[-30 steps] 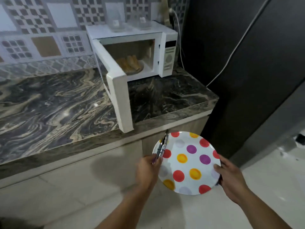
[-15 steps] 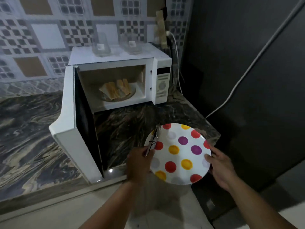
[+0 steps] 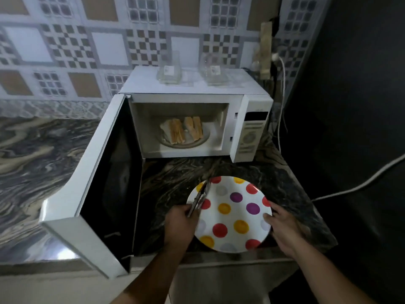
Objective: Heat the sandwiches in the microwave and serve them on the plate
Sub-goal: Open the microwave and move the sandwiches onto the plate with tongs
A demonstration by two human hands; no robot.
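Observation:
The white microwave [image 3: 252,128] stands on the marble counter with its door [image 3: 92,194] swung wide to the left. Inside, two toasted sandwiches [image 3: 182,130] lie on a glass dish [image 3: 203,140]. A white plate with coloured dots [image 3: 230,213] is held just over the counter in front of the microwave. My left hand [image 3: 179,227] grips the plate's left rim together with metal tongs [image 3: 200,197] that lie across it. My right hand [image 3: 282,227] grips the plate's right rim.
Two clear glass containers [image 3: 169,70] sit on top of the microwave. A power cord [image 3: 281,84] runs from a wall plug at the right. A dark wall closes off the right side. The marble counter [image 3: 43,150] stretches to the left, its front edge near me.
I have come closer to the counter. Both hands have carried the plate and tongs forward, from below the counter edge to just in front of the open microwave.

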